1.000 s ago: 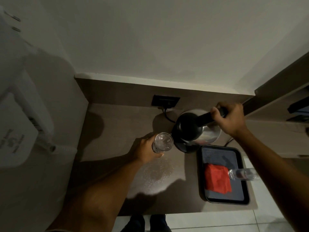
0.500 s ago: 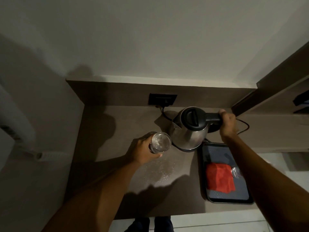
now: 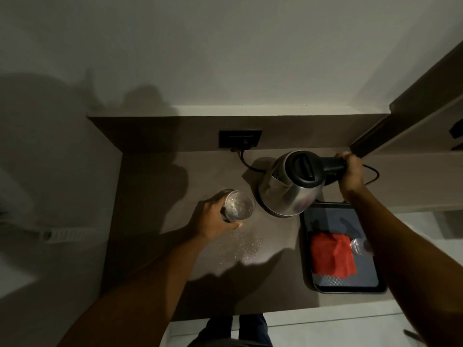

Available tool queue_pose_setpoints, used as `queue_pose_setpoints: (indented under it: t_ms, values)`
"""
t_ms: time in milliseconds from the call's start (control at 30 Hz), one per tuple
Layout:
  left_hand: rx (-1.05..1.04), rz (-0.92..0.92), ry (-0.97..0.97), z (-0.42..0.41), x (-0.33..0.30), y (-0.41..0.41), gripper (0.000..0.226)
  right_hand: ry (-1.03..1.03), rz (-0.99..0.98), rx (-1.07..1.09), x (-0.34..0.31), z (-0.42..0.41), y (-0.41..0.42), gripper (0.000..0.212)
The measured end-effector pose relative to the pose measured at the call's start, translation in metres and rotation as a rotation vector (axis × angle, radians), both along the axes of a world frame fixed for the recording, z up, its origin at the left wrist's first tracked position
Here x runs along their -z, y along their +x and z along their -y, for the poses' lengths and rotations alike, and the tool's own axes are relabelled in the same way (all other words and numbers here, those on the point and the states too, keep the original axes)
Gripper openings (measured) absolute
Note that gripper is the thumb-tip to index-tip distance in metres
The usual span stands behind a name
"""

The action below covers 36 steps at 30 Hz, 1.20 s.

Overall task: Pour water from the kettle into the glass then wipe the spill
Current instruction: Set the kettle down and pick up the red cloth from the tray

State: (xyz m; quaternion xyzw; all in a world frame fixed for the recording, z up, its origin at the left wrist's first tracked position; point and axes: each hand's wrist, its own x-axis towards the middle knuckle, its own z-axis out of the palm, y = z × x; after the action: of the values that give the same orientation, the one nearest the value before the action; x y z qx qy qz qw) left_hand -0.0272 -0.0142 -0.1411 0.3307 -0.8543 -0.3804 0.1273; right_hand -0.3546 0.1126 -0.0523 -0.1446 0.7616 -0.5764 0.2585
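Partly behind the right forearm [image 3: 400,246], a clear bottle [image 3: 359,245].

Bottle [image 3: 360,246]: beside the red cloth [image 3: 332,255], mostly hidden behind my right forearm.
Kettle handle: wrapped inside my right hand [image 3: 350,171].
Glass [image 3: 239,205]: near side covered by my left hand [image 3: 213,219].

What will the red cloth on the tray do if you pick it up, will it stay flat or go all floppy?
It will probably go floppy: the red cloth lies folded and creased on the tray, as soft fabric does. It likely weighs little, being thin and flat. It should not slip or roll; it may snag the small bottle lying at its edge.
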Motion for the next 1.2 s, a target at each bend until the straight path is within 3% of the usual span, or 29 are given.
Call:
queue_pose_setpoints:
  t_ms: [100, 267, 367, 467, 567, 667, 900, 1067, 1133, 1200]
  values:
    - [-0.002, 0.006, 0.018, 0.000, 0.002, 0.000, 0.091, 0.028, -0.071, 0.019, 0.004, -0.002, 0.004, 0.030]
    - [-0.021, -0.004, 0.043, -0.002, 0.005, 0.001, 0.092, 0.092, -0.273, -0.014, -0.004, -0.017, 0.020, 0.070]
    - [-0.018, -0.003, 0.050, -0.004, 0.007, 0.001, 0.092, 0.182, -0.360, 0.072, 0.004, -0.044, 0.048, 0.059]
    - [-0.034, 0.013, 0.066, -0.003, 0.010, -0.001, 0.093, 0.465, -0.516, -0.090, 0.036, -0.095, 0.101, 0.066]
    - [-0.042, 0.089, 0.013, 0.000, 0.008, -0.004, 0.094, 0.777, -0.507, -0.178, 0.073, -0.141, 0.134, 0.086]
    - [-0.031, 0.197, -0.084, 0.000, 0.005, -0.002, 0.097, 0.861, -0.473, -0.211, 0.096, -0.164, 0.144, 0.098]
    - [-0.051, 0.397, -0.079, -0.009, 0.008, 0.035, 0.107, 0.801, -0.552, -0.140, 0.111, -0.164, 0.141, 0.075]
    - [-0.145, 0.434, -0.097, -0.016, 0.013, 0.107, 0.094, 0.786, -0.589, -0.102, 0.115, -0.163, 0.130, 0.035]
    - [-0.146, 0.483, -0.138, -0.018, 0.019, 0.136, 0.093, 0.752, -0.514, -0.048, 0.108, -0.159, 0.127, 0.032]
    - [-0.118, 0.500, -0.184, -0.019, 0.031, 0.162, 0.090, 0.627, -0.558, 0.007, 0.097, -0.150, 0.136, 0.027]
